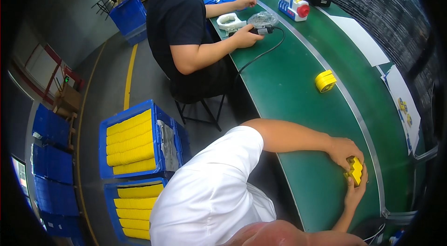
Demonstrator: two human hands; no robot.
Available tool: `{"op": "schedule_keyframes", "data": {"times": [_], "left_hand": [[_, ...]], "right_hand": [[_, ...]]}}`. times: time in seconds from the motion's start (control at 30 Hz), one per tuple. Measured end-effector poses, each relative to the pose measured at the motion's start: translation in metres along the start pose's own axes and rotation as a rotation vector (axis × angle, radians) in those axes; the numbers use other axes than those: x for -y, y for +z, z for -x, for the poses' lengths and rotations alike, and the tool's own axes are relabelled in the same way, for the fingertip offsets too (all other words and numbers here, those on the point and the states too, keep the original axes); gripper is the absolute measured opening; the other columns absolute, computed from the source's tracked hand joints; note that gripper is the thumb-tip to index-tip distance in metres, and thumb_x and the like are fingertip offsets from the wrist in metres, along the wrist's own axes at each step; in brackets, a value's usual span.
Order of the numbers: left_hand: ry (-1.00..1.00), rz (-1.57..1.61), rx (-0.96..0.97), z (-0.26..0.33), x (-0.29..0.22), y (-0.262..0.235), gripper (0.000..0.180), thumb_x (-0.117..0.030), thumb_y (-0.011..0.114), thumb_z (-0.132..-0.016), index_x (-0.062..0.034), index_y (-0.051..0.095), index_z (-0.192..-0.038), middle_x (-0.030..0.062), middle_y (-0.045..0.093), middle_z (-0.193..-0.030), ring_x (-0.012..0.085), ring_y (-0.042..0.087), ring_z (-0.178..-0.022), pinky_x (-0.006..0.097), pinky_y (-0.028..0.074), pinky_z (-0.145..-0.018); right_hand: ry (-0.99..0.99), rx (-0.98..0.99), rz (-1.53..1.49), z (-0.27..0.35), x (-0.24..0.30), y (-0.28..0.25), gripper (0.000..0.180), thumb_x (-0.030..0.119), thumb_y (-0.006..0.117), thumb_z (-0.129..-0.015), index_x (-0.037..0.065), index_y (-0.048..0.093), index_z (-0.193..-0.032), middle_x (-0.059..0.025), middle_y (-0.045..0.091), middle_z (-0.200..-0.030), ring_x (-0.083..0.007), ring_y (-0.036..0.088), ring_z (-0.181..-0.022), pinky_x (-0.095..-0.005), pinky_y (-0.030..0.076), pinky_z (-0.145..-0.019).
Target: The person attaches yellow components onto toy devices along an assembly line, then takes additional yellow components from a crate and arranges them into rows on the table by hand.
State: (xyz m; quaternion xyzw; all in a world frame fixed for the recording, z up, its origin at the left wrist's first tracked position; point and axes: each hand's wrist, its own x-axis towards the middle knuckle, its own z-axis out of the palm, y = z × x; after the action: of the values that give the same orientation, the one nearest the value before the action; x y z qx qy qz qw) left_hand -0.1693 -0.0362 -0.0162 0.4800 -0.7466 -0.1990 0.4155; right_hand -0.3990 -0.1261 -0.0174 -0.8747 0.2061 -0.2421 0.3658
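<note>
Yellow part [355, 169]: we see it clasped between both hands above the green bench [298, 101].
Left hand [343, 151]: fingers curled over its top.
Right hand [355, 192]: closed around it from below.
Progress: we judge assembly mid-way; one finished-looking yellow piece [325, 80] lies well apart.
Crates [135, 141]: yellow stock remains.

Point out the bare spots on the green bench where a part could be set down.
Bare green table lies between the black cable and the yellow part, and again from there down to the hands holding a yellow piece. The co-worker's end, around the white part, is crowded.
</note>
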Motion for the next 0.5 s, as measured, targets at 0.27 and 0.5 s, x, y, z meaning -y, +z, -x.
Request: {"op": "schedule_keyframes", "data": {"times": [0.27,0.5], "left_hand": [[0.109,-0.055,0.01,0.0,-0.011,0.001,0.074,-0.049,0.075,-0.075,-0.0059,0.051,-0.131,0.0152,0.062,-0.115,0.0359,0.058,-0.109,0.047,0.042,-0.097],[0.219,-0.222,-0.006,0.002,0.003,0.033,0.074,-0.054,0.061,-0.088,-0.0047,0.041,-0.14,0.0191,0.053,-0.125,0.0372,0.052,-0.115,0.05,0.036,-0.102]], "right_hand": [[0.006,-0.024,0.051,0.001,-0.004,0.008,0.071,0.034,0.062,-0.095,0.006,0.03,-0.152,-0.0232,0.04,-0.146,-0.0366,0.039,-0.135,-0.0455,0.025,-0.116],[-0.006,-0.047,-0.132,0.001,0.02,0.018,0.082,0.038,0.062,-0.095,0.007,0.017,-0.156,-0.0245,0.034,-0.15,-0.0367,0.036,-0.137,-0.0457,0.028,-0.115]]}}
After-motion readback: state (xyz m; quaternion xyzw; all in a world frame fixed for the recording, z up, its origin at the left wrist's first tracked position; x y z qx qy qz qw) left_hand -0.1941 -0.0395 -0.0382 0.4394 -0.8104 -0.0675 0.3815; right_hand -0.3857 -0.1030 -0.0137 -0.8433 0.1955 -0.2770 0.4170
